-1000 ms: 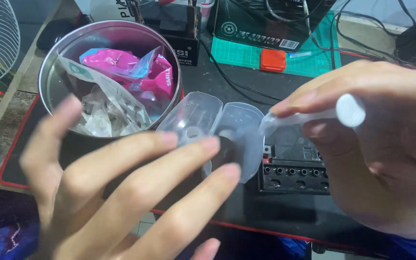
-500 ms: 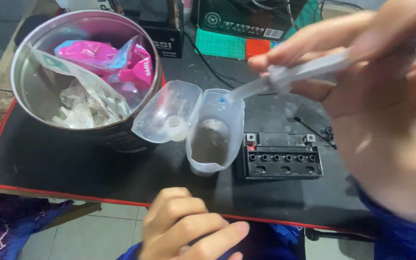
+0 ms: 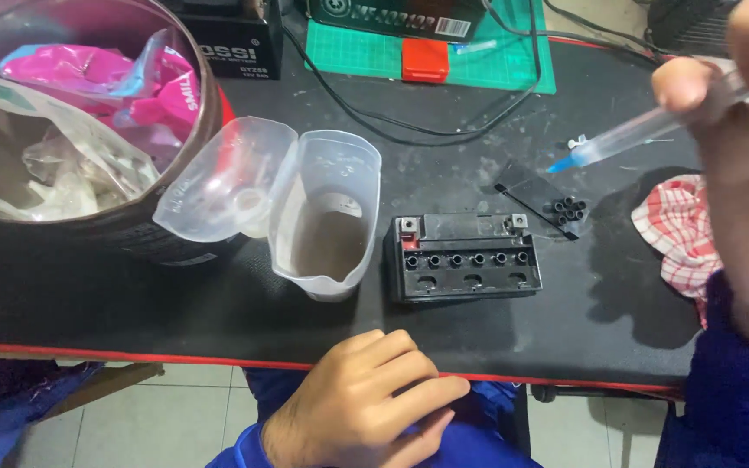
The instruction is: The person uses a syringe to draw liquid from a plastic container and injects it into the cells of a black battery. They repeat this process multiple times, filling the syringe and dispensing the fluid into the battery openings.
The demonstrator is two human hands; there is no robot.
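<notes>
Up right, right hand (image 3: 743, 113) pinching a syringe (image 3: 626, 137); left hand (image 3: 361, 412) loosely curled, empty, at the mat's front edge (image 3: 175, 351).

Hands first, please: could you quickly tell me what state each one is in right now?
Left hand: holding nothing, fingers loosely curled, resting at the table's near edge.
Right hand: closed on a clear syringe, raised above the table.

A battery (image 3: 464, 256) sits mid-frame on the table mat (image 3: 175, 312), with a plastic jug (image 3: 327, 217) just left of it. A metal bowl (image 3: 205, 113) holding bags (image 3: 88, 121) fills the upper left. A cloth (image 3: 678, 230) lies at right, below a syringe (image 3: 626, 137).
</notes>
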